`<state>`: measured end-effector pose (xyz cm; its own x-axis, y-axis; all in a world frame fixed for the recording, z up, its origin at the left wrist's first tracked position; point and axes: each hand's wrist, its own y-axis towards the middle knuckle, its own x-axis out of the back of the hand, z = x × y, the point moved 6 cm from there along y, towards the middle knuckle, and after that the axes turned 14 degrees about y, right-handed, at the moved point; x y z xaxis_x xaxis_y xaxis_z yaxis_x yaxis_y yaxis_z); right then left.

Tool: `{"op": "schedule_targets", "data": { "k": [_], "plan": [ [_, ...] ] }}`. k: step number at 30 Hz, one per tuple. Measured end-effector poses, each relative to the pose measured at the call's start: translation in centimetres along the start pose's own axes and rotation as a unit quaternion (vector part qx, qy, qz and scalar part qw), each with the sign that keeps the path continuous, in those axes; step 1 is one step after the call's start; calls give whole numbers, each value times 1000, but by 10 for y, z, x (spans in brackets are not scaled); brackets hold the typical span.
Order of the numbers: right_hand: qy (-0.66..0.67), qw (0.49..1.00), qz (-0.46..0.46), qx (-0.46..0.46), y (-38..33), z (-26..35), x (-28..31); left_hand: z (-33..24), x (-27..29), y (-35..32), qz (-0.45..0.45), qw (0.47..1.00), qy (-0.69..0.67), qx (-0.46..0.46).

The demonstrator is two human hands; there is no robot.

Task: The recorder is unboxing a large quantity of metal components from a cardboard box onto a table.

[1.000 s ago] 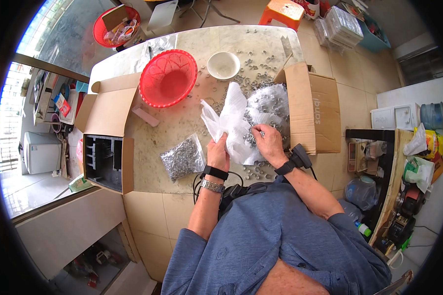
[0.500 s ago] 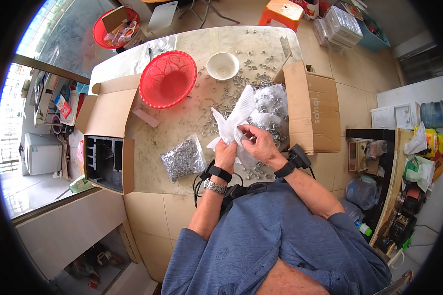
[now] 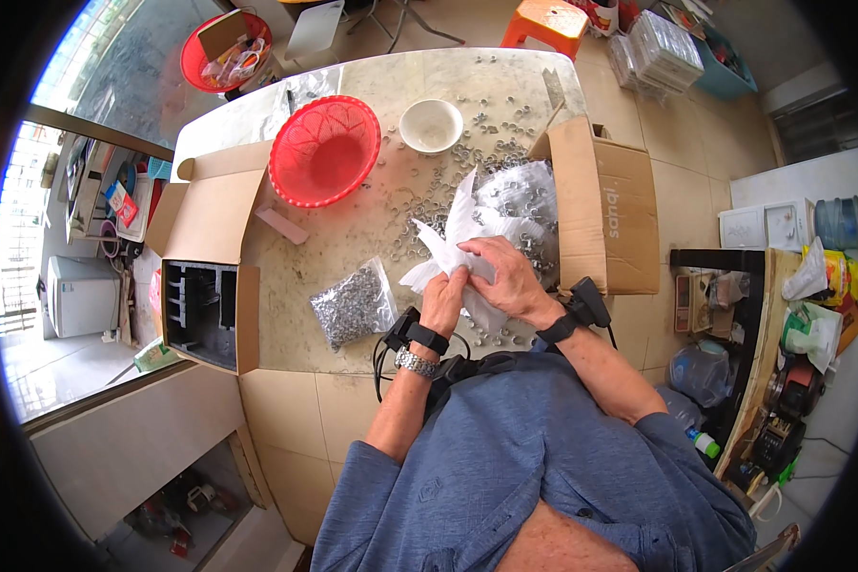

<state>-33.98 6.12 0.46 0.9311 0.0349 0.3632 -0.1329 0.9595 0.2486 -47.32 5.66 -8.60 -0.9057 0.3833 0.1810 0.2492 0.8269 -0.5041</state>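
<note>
Both hands pinch the gathered neck of a white plastic bag (image 3: pixel 459 224), whose loose ends stick up and out to the left. My left hand (image 3: pixel 441 300) grips it from the left, thumb upward. My right hand (image 3: pixel 507 275) closes on it from the right, its fingers bent over the plastic. Just beyond, a clear bag full of small metal clips (image 3: pixel 522 191) lies against the cardboard box; whether it is the same bag I cannot tell. Left of my hands lies a flat clear bag packed with small grey metal parts (image 3: pixel 355 303).
Loose metal clips (image 3: pixel 419 195) are strewn over the table. Farther back stand a red plastic basket (image 3: pixel 324 153) and a white bowl (image 3: pixel 431 127). An open cardboard box with a black insert (image 3: pixel 200 315) sits at the left edge, a brown cardboard box (image 3: pixel 605 214) at the right.
My right hand has shifted its fingers over the bag's neck and turned more palm-down. The white plastic between my hands has changed shape, its upper ends tilting lower.
</note>
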Motion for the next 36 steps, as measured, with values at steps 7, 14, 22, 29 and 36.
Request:
{"op": "schedule_targets", "data": {
  "k": [7,14,22,29,36],
  "plan": [
    [26,998,-4,-64,-4,-2,4,0,-2,2,7,1000,17,-10],
    [118,988,-19,-95,-5,0,6,-12,-4,-6,-18,997,-63,26],
    [177,974,-41,-137,-11,-5,8,-2,2,2,-83,996,39,8],
    [254,942,-104,-192,-11,-18,8,5,5,6,-124,991,41,-6],
    [103,958,-55,-262,-16,-32,8,-9,10,-1,-138,989,54,-10]
  ]
}}
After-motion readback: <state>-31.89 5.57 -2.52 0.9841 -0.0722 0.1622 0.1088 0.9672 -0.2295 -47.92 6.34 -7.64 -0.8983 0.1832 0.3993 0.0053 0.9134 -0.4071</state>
